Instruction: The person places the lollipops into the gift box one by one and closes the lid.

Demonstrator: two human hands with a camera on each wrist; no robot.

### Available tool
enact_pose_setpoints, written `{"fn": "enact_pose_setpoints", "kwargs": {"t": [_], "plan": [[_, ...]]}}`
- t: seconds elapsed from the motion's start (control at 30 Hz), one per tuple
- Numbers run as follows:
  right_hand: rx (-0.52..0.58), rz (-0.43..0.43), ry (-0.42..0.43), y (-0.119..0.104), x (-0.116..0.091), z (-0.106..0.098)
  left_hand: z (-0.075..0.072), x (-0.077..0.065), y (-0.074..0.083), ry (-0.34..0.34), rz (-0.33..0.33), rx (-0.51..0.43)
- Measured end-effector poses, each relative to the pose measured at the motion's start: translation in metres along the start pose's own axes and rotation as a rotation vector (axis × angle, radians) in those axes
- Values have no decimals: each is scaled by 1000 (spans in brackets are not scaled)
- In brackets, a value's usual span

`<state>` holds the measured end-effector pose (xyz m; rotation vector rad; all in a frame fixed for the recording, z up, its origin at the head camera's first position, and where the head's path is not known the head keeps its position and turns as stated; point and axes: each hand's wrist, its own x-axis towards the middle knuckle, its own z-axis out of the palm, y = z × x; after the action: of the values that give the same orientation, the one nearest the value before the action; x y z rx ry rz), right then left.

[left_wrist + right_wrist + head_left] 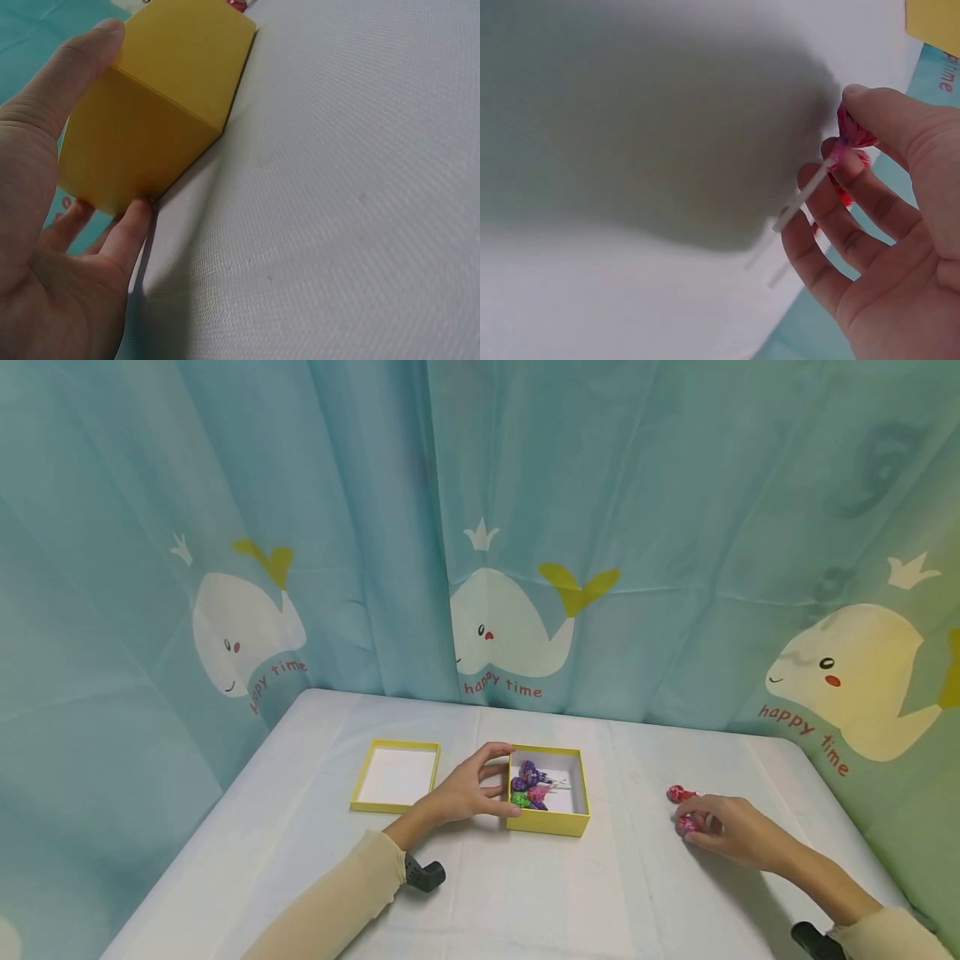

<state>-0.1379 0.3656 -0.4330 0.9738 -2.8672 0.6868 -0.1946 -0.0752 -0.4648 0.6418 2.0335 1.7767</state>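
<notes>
lying inside yellow box (547,823), wrapped lollipops (537,793)

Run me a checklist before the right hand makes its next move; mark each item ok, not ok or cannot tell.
1. Right hand has a grip on the pink lollipop: ok, thumb and fingers pinch its head.
2. Pink lollipop lifted off the table: cannot tell; the views don't settle it.
3. Left hand steadies the yellow box: ok, thumb and fingers span its left side.
4. Lid off: ok, it lies apart, left of the box.
5. Room inside: ok, the lollipops bunch left and bare floor shows at right.
6. No loose lollipop near the right hand: not ok, a red lollipop lies just beyond it.
</notes>
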Motion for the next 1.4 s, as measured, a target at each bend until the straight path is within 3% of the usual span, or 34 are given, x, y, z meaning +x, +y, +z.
{"fn": "enact_pose_setpoints", "kwargs": {"t": [0.33,0.7,1.4], "plan": [[22,-81,-63,-17,23,-30,0,0,-1,-6,6,-20],[100,-10,-156,-43,59,-55,0,1,0,-12,6,-6],[105,-23,-120,-83,126,-63,0,0,0,-9,12,-17]]}}
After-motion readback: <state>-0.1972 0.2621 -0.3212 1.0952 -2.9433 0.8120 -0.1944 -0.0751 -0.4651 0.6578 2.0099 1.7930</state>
